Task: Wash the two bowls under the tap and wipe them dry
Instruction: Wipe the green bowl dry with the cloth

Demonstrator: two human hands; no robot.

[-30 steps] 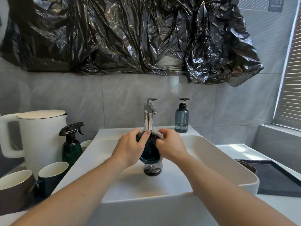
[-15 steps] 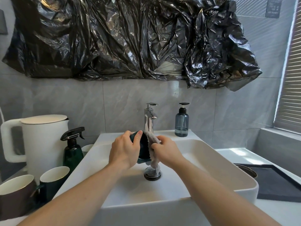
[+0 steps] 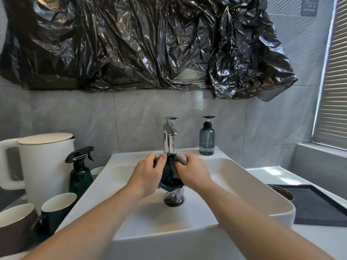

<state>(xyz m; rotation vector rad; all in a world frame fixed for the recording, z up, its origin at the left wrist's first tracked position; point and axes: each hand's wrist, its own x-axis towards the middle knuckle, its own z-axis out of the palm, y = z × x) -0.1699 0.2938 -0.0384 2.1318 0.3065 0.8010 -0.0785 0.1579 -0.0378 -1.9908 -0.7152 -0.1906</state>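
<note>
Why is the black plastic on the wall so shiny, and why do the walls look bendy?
Head view: daylight from the blinds on the right glints off the crinkled black plastic and the chrome tap, and puts a bright patch on the counter. The wide-angle lens bows straight lines near the edges, such as the window frame. The left hand and right hand look fairly sharp.

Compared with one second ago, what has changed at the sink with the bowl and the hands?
The left hand has turned the dark green bowl more edge-on, and the right hand has worked the grey cloth round it, so cloth now shows at its top rim. Both hands still hold bowl and cloth over the white basin, below the tap. The soap bottle and kettle have not moved.
</note>
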